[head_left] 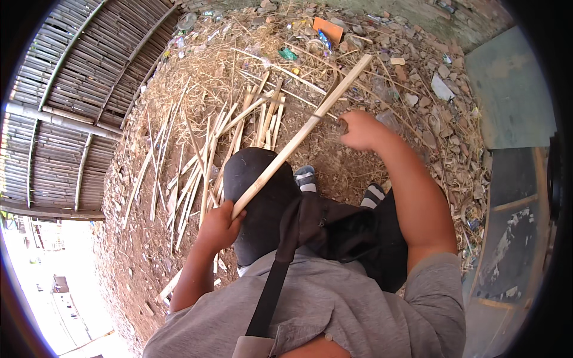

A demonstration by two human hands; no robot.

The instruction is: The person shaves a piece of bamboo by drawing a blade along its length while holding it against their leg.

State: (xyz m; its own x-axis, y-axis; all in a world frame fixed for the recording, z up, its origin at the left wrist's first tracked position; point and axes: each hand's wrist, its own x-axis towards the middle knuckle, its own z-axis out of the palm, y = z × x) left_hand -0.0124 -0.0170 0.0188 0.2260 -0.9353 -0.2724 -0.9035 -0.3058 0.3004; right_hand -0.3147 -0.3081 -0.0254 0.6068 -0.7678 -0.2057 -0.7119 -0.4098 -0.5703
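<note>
My left hand [219, 227] is closed around the near end of a long pale split bamboo strip [298, 138]. The strip slants up and away to the right, crossing above my dark-clad left knee. My right hand [365, 130] is closed on the handle of a knife [327, 117]. Its thin dark blade, partly blurred, reaches left from the fist and meets the strip past its middle. Whether the edge is cutting into the strip I cannot tell. Beyond the knee, several split bamboo strips [210, 140] lie loosely heaped on the ground.
A bamboo-slat wall [77, 77] stands at the left. Dry straw [197, 65], stones and litter cover the far ground, with an orange piece [328, 30] among them. Greenish panels [513, 89] rise at the right. My sandalled feet [306, 179] rest below the strip.
</note>
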